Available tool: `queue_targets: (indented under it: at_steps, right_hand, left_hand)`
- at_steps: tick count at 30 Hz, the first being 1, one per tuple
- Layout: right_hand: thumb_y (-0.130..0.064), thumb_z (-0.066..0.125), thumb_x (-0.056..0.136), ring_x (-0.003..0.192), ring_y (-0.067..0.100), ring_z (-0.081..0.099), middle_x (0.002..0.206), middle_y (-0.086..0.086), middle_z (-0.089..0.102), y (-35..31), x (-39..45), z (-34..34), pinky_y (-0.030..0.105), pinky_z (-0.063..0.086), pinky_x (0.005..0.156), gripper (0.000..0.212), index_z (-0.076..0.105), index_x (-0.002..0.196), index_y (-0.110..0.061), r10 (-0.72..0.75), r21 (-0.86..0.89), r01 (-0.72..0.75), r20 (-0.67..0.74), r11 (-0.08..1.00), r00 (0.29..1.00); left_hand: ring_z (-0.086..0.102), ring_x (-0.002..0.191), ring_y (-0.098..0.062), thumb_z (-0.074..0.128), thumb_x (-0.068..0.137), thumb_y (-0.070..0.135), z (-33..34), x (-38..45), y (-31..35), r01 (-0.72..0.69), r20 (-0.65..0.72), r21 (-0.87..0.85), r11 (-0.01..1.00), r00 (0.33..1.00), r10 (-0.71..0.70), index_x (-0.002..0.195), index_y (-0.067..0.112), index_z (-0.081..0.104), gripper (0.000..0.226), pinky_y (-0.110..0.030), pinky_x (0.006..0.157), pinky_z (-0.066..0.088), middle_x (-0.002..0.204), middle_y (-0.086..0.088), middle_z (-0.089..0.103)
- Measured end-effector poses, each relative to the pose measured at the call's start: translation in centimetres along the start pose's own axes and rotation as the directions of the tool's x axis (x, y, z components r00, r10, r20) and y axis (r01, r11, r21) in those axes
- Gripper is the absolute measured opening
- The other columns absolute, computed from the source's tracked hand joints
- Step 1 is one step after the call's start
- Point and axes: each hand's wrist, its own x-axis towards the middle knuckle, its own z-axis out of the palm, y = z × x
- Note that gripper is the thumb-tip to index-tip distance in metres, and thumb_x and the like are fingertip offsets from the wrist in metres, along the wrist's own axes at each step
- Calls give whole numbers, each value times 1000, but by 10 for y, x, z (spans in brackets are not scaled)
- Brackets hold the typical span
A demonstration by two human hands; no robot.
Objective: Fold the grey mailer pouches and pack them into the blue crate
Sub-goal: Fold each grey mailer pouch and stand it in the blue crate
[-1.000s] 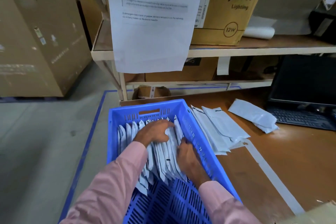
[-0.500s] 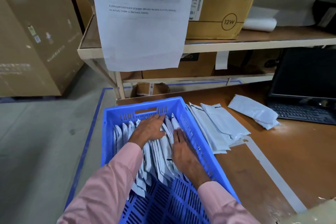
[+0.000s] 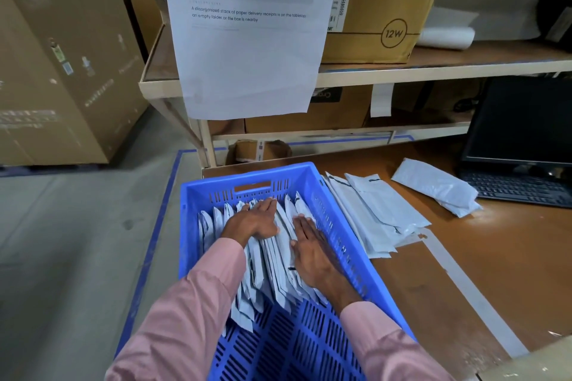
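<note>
Step in hand: packing, judged from the hands; both are inside the blue slotted plastic crate (image 3: 312,176), settling the row of folded grey plastic mailer pouches (image 3: 278,260) that stand on edge in its far half.
Left hand (image 3: 253,219): lies flat on the pouch tops, fingers straight and together, gripping nothing.
Right hand (image 3: 312,250): pressed flat against the rightmost pouch, fingers extended, between the row and the crate's right wall.
Still to pack: flat unfolded grey pouches (image 3: 374,213) lie on the brown wooden table (image 3: 510,254) just beside the crate; a crumpled one (image 3: 436,185) lies near the black keyboard (image 3: 520,189).
Next move: probably lift the right hand out, reach across to the flat pile, take one and fold it.
Room: the crate's near half is bare.
</note>
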Motion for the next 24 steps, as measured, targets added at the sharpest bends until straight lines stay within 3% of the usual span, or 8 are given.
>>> queue_targets:
  at_steps: [6,12,16,21,24]
  right_hand:
    - [-29,29,111,160,19,5,173,4,10,-9,-3,-9,37,4,128,61,8,166,-12,-24,-94,24,-1,995,1000]
    - [-35,23,107,160,22,11,172,7,18,-11,-6,-15,38,9,129,64,12,165,-11,-4,-97,3,-4,995,1000]
    - [-14,48,103,159,24,11,172,9,15,-18,-8,-29,34,6,128,73,10,165,-9,30,-77,-33,-31,996,999]
    - [-11,55,100,160,26,9,172,12,14,-28,-18,-56,38,10,128,78,12,164,-7,6,-86,-12,-67,996,998]
    - [-14,49,103,160,27,9,172,12,13,-28,-26,-72,36,9,128,73,10,164,-7,-26,-93,19,-74,995,997]
  left_hand:
    - [-17,158,-21,25,110,54,5,6,6,7,17,18,1000,1000,-7,163,15,-17,78,-53,125,-7,171,1,-22]
    - [-17,158,-20,33,109,52,7,8,8,5,-35,23,1000,999,-5,164,15,-11,80,-54,126,-8,172,-1,-16]
    - [-7,160,-20,42,108,45,5,6,10,-20,-178,4,1000,984,21,166,15,3,76,-52,128,0,174,-3,-2]
    - [26,155,-23,52,105,34,6,-12,18,-77,-435,-89,993,900,31,158,13,33,61,-45,123,25,165,-6,34]
    - [16,158,-20,56,102,34,17,-28,27,-111,-535,-189,976,845,-8,158,14,37,62,-43,124,25,167,-4,32]
